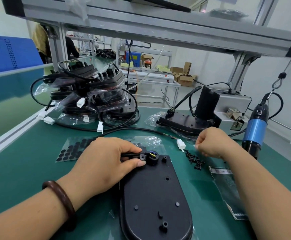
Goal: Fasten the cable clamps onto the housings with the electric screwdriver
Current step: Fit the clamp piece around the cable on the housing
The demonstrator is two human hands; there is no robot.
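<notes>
Left hand (105, 158) tight on cable clamp (142, 156); right hand (212, 142) curled, hold unclear; green factory bench (28, 170)

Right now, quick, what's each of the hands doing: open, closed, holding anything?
Left hand: closed, pinching the cable clamp against the housing.
Right hand: fingers curled above the screws; whether it holds one cannot be told.

The housing (155, 193) at the near edge of the table (28, 170) is showing matt black plastic. The green top is looking smooth and shining softly. The cable (131, 154) is looking dull and rubbery. The screws (195, 161) are glinting like dark metal. By the right edge, the electric screwdriver (254, 130) is shining glossy blue.
</notes>
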